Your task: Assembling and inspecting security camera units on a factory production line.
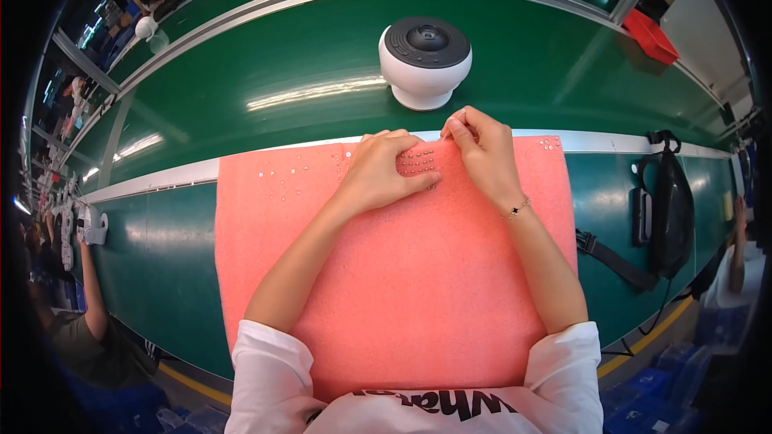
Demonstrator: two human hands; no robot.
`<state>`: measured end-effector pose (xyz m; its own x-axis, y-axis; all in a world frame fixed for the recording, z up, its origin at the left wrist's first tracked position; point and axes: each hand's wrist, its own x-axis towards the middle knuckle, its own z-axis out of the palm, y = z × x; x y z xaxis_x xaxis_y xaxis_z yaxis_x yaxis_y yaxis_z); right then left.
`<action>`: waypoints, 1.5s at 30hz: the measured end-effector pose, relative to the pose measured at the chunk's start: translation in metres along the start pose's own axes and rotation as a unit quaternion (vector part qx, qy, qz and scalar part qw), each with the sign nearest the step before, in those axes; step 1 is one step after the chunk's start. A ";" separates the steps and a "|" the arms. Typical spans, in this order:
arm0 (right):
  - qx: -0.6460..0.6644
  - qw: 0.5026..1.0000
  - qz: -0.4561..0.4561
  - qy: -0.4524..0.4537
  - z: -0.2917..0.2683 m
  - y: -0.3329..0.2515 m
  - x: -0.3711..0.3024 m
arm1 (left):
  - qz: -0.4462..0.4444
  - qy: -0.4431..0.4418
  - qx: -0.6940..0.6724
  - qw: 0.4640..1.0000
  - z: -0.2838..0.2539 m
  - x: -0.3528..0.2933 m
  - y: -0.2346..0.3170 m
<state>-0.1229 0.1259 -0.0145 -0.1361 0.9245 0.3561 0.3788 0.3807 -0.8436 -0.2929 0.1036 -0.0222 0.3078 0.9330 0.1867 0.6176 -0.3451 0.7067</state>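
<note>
A pink soft mat (pixel 386 289) lies in front of me on the green table. Near its far edge, small round metal pieces (pixel 414 162) stand in neat rows; they are too small to name exactly. My left hand (pixel 382 169) rests at the left of these rows, thumb and fingers apart, curving around them. To their right, at the mat's far edge, my right hand (pixel 485 149) has thumb and forefinger pinched together. Whatever lies in that pinch is too small to make out. More loose metal pieces (pixel 549 144) are scattered at the mat's far right corner.
Beyond the mat, a white round device with a black top (pixel 426 60) stands on the green conveyor belt (pixel 314 48). A black bag (pixel 671 209) with a strap lies at right. A red bin (pixel 650 37) sits far right. Other people work at both sides.
</note>
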 end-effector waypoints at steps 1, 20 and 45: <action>0.003 1.000 0.000 -0.005 -0.001 0.001 0.000 | 0.013 0.011 -0.014 1.000 0.001 0.000 -0.001; -0.036 0.991 -0.026 -0.124 -0.018 -0.020 0.003 | -0.014 0.041 -0.022 0.999 0.004 -0.002 0.001; -0.126 0.983 -0.088 -0.103 -0.008 -0.013 -0.004 | 0.026 0.097 0.025 0.995 0.014 -0.004 0.001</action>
<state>-0.1202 0.1169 -0.0019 -0.3923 0.8387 0.3778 0.5433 0.5427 -0.6406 -0.2834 0.0980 -0.0319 0.1981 0.9139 0.3542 0.6407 -0.3942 0.6589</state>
